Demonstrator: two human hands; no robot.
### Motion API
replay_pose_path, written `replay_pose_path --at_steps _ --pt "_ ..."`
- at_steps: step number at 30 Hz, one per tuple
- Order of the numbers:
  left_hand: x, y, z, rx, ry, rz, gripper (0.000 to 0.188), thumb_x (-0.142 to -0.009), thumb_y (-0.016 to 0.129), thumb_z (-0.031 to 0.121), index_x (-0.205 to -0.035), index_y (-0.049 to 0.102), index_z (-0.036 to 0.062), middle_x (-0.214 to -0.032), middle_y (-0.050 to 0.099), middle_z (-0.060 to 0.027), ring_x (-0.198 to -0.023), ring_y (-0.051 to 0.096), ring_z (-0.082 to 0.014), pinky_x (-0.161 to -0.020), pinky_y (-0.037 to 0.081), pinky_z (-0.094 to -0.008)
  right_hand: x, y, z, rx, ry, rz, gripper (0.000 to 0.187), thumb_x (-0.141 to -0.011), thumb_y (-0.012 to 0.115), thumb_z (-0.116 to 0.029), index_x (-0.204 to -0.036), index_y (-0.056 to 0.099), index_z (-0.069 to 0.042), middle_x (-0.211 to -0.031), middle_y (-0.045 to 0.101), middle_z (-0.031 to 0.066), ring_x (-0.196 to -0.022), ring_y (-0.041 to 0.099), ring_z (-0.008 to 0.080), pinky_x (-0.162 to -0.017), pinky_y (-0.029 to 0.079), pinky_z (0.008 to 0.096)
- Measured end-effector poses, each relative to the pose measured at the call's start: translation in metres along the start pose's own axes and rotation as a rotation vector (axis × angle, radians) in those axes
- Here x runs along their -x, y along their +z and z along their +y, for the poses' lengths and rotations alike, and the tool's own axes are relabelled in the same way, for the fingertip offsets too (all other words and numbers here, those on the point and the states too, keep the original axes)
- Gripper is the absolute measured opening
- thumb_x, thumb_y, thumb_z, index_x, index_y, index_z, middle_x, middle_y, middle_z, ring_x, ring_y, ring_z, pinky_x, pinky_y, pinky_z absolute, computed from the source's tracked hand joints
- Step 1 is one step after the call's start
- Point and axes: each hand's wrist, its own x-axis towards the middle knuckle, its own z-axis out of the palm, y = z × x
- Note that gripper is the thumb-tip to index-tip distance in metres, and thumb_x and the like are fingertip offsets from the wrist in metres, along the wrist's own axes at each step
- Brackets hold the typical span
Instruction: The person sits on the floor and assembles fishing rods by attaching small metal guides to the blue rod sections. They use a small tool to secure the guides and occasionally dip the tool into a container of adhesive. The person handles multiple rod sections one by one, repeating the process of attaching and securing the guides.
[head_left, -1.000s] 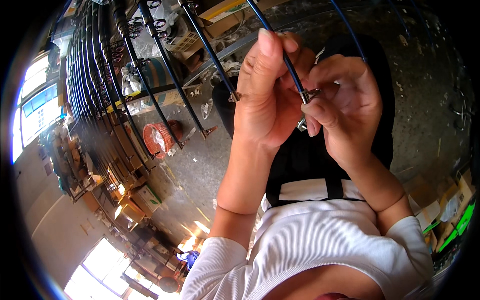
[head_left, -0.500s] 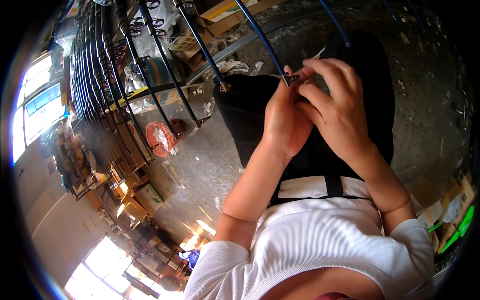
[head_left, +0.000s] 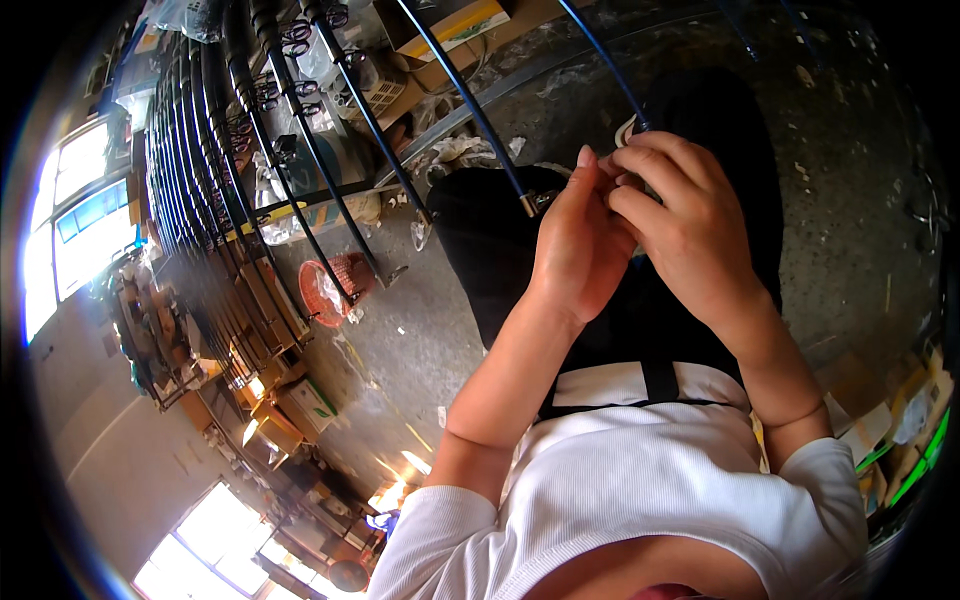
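Observation:
My left hand (head_left: 575, 240) and my right hand (head_left: 688, 205) meet above my dark-clothed lap, fingertips together. Both are closed in a pinch; what lies between the fingers is hidden. A pale, thin curved strip (head_left: 623, 132) shows just above the right fingers. Behind those fingers ends a blue fishing rod (head_left: 606, 60), its tip hidden. Just left of my left thumb, a second blue fishing rod (head_left: 465, 100) ends in a small metal tip fitting (head_left: 532, 204), apart from the hand.
More fishing rods (head_left: 370, 125) with ring guides slant down in a row at the left. Beneath them a red basket (head_left: 350, 275) holds pale scraps. Cardboard boxes (head_left: 290, 410) stand at the left, and others (head_left: 870, 420) at the lower right. Litter dots the concrete floor (head_left: 400, 350).
The rods have shifted left and downward in view. The metal tip fitting that was at my fingertips now sits left of my left hand. My hands stay together, slightly lower.

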Motion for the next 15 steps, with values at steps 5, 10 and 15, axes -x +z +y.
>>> replay_pose_path --at_steps 5,10,15 --pt "-0.001 0.005 0.000 0.006 -0.005 -0.012 0.039 -0.096 0.036 0.038 -0.107 0.050 0.0031 -0.100 0.056 -0.0070 -0.094 0.054 -0.0167 -0.083 0.043 -0.0307 0.000 -0.005 0.008 -0.182 -0.026 0.010 0.011 -0.062 0.063 -0.008 -0.072 0.060 -0.005 -0.087 0.061 0.0047 -0.091 0.058 0.0215 -0.078 0.045 0.0334" --pt "-0.003 0.010 0.003 0.070 -0.065 -0.002 0.038 -0.096 0.036 0.036 -0.105 0.051 0.0027 -0.099 0.057 -0.0079 -0.090 0.057 -0.0173 -0.082 0.045 -0.0294 -0.004 -0.006 0.010 -0.326 -0.055 0.104 0.014 -0.061 0.067 -0.007 -0.072 0.061 -0.005 -0.079 0.062 0.0050 -0.082 0.060 0.0224 -0.076 0.045 0.0335" --pt "-0.011 -0.004 0.004 0.077 -0.071 -0.101 0.030 -0.094 0.043 0.035 -0.098 0.054 0.0069 -0.092 0.057 -0.0028 -0.087 0.056 -0.0146 -0.077 0.046 -0.0277 -0.008 -0.015 0.011 -0.528 0.040 0.142 0.019 -0.061 0.072 0.000 -0.077 0.064 -0.003 -0.078 0.062 0.0067 -0.076 0.061 0.0200 -0.069 0.048 0.0303"
